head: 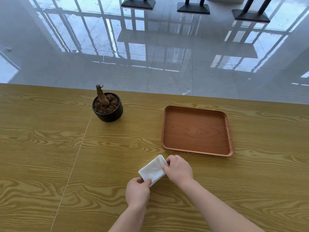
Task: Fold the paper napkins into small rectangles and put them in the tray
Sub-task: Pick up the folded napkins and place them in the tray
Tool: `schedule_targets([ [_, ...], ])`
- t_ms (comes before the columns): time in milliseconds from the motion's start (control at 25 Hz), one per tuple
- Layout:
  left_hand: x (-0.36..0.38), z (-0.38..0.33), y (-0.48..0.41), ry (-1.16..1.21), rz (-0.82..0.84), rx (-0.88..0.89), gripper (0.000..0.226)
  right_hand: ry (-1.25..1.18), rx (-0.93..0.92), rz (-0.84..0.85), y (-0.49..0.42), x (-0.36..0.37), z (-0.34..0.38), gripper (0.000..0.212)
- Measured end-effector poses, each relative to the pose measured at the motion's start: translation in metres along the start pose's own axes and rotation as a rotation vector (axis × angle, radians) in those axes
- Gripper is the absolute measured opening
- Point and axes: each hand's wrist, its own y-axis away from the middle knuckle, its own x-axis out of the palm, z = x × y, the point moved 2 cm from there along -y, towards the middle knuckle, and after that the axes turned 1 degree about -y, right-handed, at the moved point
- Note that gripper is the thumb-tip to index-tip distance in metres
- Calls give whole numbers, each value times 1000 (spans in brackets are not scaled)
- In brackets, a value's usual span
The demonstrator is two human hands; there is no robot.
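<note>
Low in the frame, the left hand (pixel 138 192) and right hand (pixel 178 169) pinch the folded napkin (pixel 153 171). A loose grip (thin paper) could let it spring open before the empty tray (pixel 197 153).

A yellow wood-grain bench (pixel 41 148) lies under the right grip (pixel 178 169). Beyond it, farther from that grip, a glossy grey tiled floor (pixel 150 72) mirrors bright window bars; three dark pedestal bases (pixel 193 9) stand farthest away.

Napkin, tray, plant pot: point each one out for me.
napkin (pixel 153 171): head view, middle of its folded top face.
tray (pixel 194 131): head view, bare floor at its centre.
plant pot (pixel 108 116): head view, black front wall.
</note>
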Motion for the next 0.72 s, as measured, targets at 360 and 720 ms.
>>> schedule_targets([
  [360, 7, -9, -3, -56, -27, 48, 22, -132, 157, -87, 18, 9, -12, 21],
  [720, 4, -13, -16, 199, 104, -233, 18, -162, 185, -112, 20, 8, -12, 24],
])
